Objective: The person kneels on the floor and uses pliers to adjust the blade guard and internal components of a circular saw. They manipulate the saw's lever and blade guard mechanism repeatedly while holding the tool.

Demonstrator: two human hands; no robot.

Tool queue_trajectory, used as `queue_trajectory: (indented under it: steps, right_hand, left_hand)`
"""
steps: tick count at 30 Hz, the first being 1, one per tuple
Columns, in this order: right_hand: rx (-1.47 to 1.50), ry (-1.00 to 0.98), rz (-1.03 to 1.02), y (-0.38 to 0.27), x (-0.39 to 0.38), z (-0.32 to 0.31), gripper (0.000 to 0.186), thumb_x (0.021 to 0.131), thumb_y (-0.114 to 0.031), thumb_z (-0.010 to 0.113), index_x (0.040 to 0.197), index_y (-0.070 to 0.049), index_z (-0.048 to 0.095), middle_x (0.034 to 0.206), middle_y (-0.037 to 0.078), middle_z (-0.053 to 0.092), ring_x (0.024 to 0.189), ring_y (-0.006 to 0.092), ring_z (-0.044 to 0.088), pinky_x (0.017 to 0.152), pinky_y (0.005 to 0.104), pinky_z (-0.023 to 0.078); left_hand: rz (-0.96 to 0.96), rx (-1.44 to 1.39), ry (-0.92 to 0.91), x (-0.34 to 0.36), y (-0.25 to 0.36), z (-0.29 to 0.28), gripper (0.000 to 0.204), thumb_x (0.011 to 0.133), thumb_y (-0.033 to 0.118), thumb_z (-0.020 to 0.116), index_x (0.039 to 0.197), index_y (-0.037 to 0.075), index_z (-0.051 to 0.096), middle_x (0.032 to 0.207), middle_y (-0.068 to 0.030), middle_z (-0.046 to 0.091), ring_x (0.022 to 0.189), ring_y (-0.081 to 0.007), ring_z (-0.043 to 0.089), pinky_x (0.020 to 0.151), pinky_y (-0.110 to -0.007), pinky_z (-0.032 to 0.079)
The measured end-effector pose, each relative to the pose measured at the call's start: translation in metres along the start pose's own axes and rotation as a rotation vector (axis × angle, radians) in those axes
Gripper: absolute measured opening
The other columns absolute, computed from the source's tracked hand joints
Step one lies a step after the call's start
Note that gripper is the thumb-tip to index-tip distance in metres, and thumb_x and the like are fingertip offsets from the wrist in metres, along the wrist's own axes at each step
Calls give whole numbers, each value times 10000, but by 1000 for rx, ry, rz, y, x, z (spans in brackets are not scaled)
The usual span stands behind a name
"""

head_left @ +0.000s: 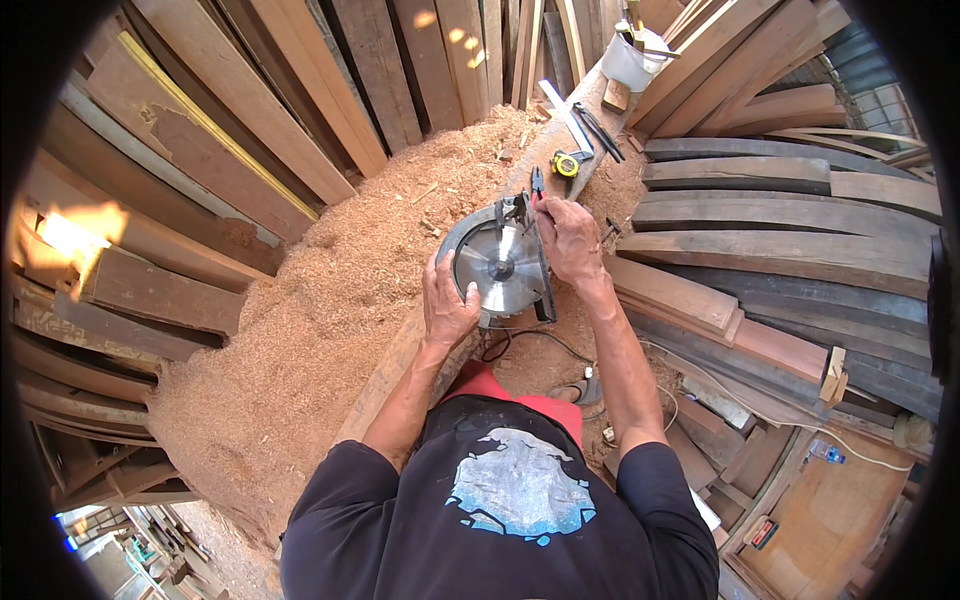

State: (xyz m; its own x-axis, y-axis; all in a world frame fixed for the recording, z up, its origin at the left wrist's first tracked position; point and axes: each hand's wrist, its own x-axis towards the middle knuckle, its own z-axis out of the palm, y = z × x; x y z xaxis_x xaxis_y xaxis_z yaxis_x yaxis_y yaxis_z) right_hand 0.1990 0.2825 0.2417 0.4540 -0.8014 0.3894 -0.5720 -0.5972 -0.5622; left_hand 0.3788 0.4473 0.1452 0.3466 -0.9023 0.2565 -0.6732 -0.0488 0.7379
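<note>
We're pretty clearly in a woodworking shop: wood shavings [300, 340] piled up, planks [780, 255] stacked around, plus a circular saw [505, 285] and tape measure [565, 165].

There are two bare hands [450, 308] [572, 238], one round-bladed silver-and-black circular saw [500, 268], one yellow-and-black tape measure [565, 165] and one round white plastic bucket [630, 66].

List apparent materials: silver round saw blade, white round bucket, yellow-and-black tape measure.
Saw blade: bare, shiny metal, likely steel; bright radial glare.
Bucket: probably smooth plastic; pale, even wall, painted metal possible.
Tape measure: likely plastic, finish unclear; saturated yellow, rounded case.
</note>
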Motion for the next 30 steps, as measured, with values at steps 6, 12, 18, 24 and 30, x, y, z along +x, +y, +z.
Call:
queue_trajectory:
  steps: [6, 12, 18, 24, 30]
  right_hand:
    - [21, 9, 35, -3, -3, -4, 111, 898, -103, 662, 984, -33, 661, 916, 188, 687, 898, 397, 664, 806, 476, 524]
    - [45, 8, 42, 0, -7, -1, 104, 897, -97, 663, 973, -26, 656, 899, 191, 678, 887, 402, 658, 807, 482, 518]
    - [33, -6, -1, -2, -4, 3, 106, 894, -99, 671, 966, -23, 655, 885, 192, 674, 877, 396, 657, 803, 480, 517]
    - [12, -15, 14, -1, -4, 0, 95, 904, -108, 663, 963, -35, 666, 874, 184, 680, 859, 388, 659, 799, 476, 520]
    - [130, 188, 307, -20, -5, -50, 105, 944, -144, 671, 962, -40, 668, 853, 144, 689, 787, 283, 670, 749, 409, 531]
  left_hand:
    - [-4, 24, 7, -1, 0, 0, 737, 811, 97, 692, 1468, 4, 373, 1456, -335, 379, 1375, -491, 385, 1163, -542, 338]
    - [-1, 6, 0, 0, 1, -1, 739, 814, 98, 690, 1471, 0, 365, 1451, -347, 380, 1376, -496, 381, 1164, -545, 333]
    - [5, 19, -1, -1, -2, 0, 734, 822, 106, 688, 1471, -3, 362, 1465, -356, 359, 1381, -502, 373, 1167, -548, 325]
    - [-3, 9, -19, 0, 0, 1, 745, 820, 109, 690, 1477, 1, 356, 1469, -354, 357, 1385, -502, 368, 1170, -548, 323]
    - [-43, 116, -54, -1, 2, -4, 760, 840, 195, 705, 1487, 9, 354, 1484, -352, 343, 1386, -497, 362, 1155, -572, 298]
